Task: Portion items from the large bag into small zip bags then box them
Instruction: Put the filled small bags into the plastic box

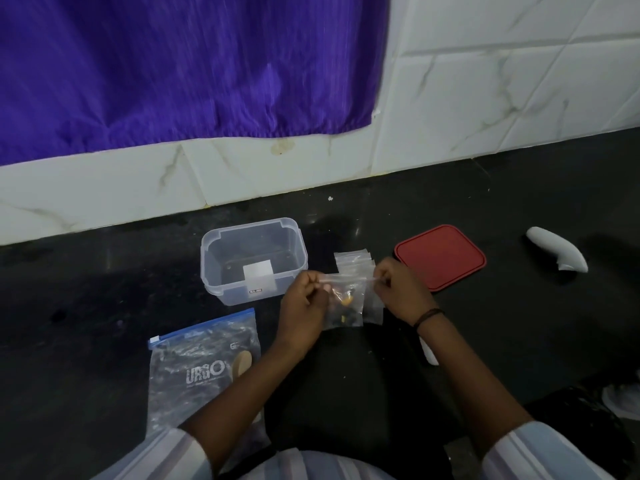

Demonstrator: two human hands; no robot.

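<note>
1. The small zip bag, with a few small items inside, is held up between both hands; the left hand and right hand each pinch one top corner.
2. The clear box seems to hold no filled bags yet, so I judge most work is left.
3. Spare bags lie behind; the large bag lies at the left, the red lid at the right.

One head-worn camera looks steeply down and forward, close over the dark floor, wall at twelve o'clock.
</note>
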